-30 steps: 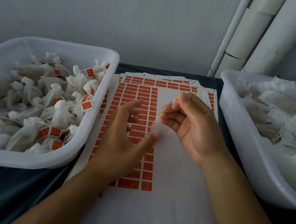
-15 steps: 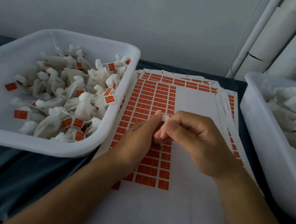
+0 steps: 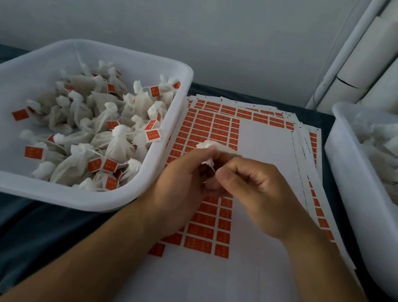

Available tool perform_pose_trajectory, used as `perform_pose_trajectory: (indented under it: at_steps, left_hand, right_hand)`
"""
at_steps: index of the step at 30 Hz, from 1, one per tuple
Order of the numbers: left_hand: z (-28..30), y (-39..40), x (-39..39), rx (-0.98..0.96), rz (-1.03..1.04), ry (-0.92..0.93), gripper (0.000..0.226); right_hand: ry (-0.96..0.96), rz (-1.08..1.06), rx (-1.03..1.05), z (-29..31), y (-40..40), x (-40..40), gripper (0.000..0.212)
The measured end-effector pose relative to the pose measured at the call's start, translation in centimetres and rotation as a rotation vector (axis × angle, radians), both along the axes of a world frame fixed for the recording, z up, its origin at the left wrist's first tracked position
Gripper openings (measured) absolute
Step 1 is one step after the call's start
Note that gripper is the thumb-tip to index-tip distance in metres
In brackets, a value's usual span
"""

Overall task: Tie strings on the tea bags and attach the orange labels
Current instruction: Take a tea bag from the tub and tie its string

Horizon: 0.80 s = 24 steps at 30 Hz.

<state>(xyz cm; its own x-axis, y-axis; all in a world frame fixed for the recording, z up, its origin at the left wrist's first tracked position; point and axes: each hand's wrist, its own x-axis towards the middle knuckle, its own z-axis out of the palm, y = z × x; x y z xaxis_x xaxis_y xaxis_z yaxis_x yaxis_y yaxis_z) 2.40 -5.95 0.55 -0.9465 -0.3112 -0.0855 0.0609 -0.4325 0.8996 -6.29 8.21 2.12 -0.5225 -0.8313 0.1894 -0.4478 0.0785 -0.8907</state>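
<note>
My left hand (image 3: 183,181) and right hand (image 3: 251,190) meet at frame centre, both pinching one white tea bag (image 3: 209,147) between fingertips, its gathered top poking above my fingers. Bag held over sheet of orange labels (image 3: 201,227), not touching it. White tub (image 3: 110,205) at left of frame holds tied bags (image 3: 108,139) with orange tags. Second tub (image 3: 341,174) at right edge holds loose white bags (image 3: 395,151). Dark cloth (image 3: 18,228) under all.

No words or numbers can be read here. The orange labels (image 3: 199,230) on the sheet (image 3: 264,144) and on the tea bags (image 3: 116,140) carry tiny pale marks, too small to make out.
</note>
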Motion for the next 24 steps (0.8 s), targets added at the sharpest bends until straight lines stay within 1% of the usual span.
perform_pose_trajectory:
  at_steps: [2,4,7,10,12,13,14,17,19,20,21,22,24]
  left_hand:
    - [0.03,0.19,0.11,-0.111,-0.002,0.002,0.043]
    - [-0.07,0.25,0.08,-0.165,0.000,-0.026,0.038]
    - [-0.30,0.27,-0.04,-0.294,0.024,-0.071,0.034]
    - [-0.52,0.26,-0.01,-0.388,0.059,-0.098,0.040]
    - [-0.68,0.19,-0.04,-0.404,0.064,-0.109,0.047]
    - [-0.67,0.12,-0.08,-0.375,0.057,-0.108,0.049]
    - [-0.56,0.03,-0.13,-0.300,0.037,-0.104,0.048]
    - [-0.07,-0.29,-0.16,0.110,-0.037,-0.034,0.045]
    - [-0.03,-0.44,-0.13,0.321,-0.083,0.030,0.048]
    - [-0.07,-0.42,-0.10,0.369,-0.104,0.048,0.052]
    - [-0.09,-0.33,-0.10,0.372,-0.120,0.050,0.054]
    - [-0.04,-0.16,-0.10,0.346,-0.126,0.044,0.054]
    - [-0.09,0.23,-0.22,0.224,-0.077,-0.003,0.047]
  right_hand:
    - [-0.004,0.002,-0.002,-0.04,0.02,-0.11,0.030]
    - [0.004,0.014,-0.009,0.00,0.04,-0.11,0.028]
    - [0.032,0.031,-0.015,0.08,0.07,-0.08,0.022]
    - [0.053,0.040,0.000,0.08,0.06,-0.06,0.021]
    - [0.048,0.047,0.017,0.07,0.06,0.09,0.020]
    - [0.034,0.052,0.027,0.07,0.06,0.18,0.020]
    - [0.016,0.055,0.037,0.07,0.06,0.26,0.019]
    - [-0.010,0.050,0.067,0.16,0.00,0.27,0.019]
    - [-0.015,0.028,0.064,0.28,0.01,0.18,0.021]
    - [-0.023,0.017,0.059,0.36,0.03,0.12,0.022]
    - [-0.032,0.007,0.056,0.44,0.06,0.07,0.022]
    - [-0.040,-0.001,0.055,0.54,0.11,0.01,0.022]
    - [-0.065,-0.019,0.048,0.75,0.24,-0.13,0.024]
